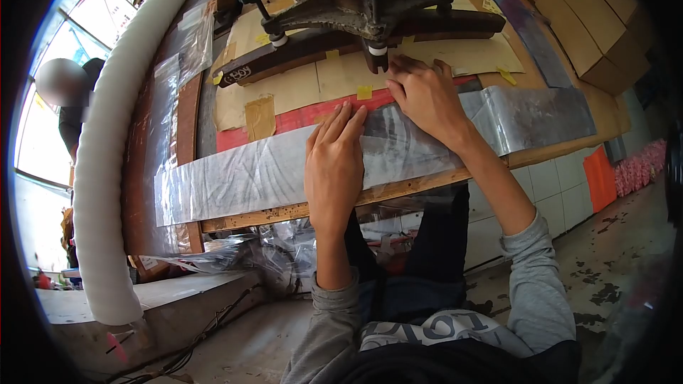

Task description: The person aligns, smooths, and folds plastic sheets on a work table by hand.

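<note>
My left hand [334,163] lies flat on a strip of see-through plastic sheet [235,178], its fingertips reaching a red strip [284,119]. To its right, my right hand [429,103] rests near the dark press head [363,7], thumb apart from the bent fingers. Its fingertips come close to the long curved bar [306,53] under the head; whether they touch it I cannot tell. Beneath the bar is tan board [284,92] with bits of yellow tape [364,92]. Neither hand shows anything gripped.
A long white foam roll [107,142] runs along the left, with another person [75,96] beyond it. Cardboard boxes [590,21] stand at the far right. The table's wooden front edge [263,219] passes under my forearms. An orange sheet [600,178] hangs at right.
</note>
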A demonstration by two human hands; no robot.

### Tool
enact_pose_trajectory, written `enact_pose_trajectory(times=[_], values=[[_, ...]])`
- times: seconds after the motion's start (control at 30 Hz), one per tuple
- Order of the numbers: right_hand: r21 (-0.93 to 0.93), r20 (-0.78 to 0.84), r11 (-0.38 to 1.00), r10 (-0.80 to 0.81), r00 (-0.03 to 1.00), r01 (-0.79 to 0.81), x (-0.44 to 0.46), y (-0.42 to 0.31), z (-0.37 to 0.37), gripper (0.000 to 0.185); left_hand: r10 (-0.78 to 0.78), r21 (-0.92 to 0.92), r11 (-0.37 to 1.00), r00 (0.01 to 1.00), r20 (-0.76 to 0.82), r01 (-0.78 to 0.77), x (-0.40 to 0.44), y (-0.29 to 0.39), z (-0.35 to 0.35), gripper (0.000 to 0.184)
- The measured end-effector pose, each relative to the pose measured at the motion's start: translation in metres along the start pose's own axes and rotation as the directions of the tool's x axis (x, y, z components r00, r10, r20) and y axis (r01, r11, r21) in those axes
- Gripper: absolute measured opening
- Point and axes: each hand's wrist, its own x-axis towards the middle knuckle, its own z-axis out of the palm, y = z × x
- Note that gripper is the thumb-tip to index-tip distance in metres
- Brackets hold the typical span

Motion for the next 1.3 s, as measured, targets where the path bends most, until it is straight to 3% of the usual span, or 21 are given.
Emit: enact_pose_trajectory(times=[0.7,0.8,0.9,1.0,1.1,1.3], values=[[0.054,-0.021,0.998,-0.031,0.999,0.033,0.001,0.002,0.003,0.028,0.07,-0.012,0.998,0.996,0.062,-0.07,-0.003,-0.001,-0.009,0.036],[0.166,0.309,0.981,0.049,0.95,-0.104,0.008,0.0,-0.02,0.034,0.073,-0.033,0.997,0.995,0.066,-0.071,-0.004,-0.002,-0.008,0.036],[0.206,0.217,0.974,0.051,0.975,-0.097,-0.008,-0.007,-0.034,0.038,0.086,-0.04,0.996,0.995,0.057,-0.084,-0.004,-0.003,-0.008,0.039],[0.19,0.25,0.976,0.055,0.967,-0.105,-0.037,-0.029,-0.052,0.041,0.08,-0.023,0.997,0.994,0.075,-0.079,-0.004,-0.003,-0.009,0.034],[0.096,0.044,0.995,0.036,0.998,-0.04,-0.063,-0.042,-0.037,0.04,0.087,-0.013,0.996,0.994,0.069,-0.087,-0.004,0.0,-0.011,0.032],[0.201,-0.026,0.969,0.149,0.989,-0.14,-0.067,-0.045,-0.037,0.034,0.107,-0.036,0.994,0.985,0.133,-0.103,-0.005,0.0,-0.014,0.031]])
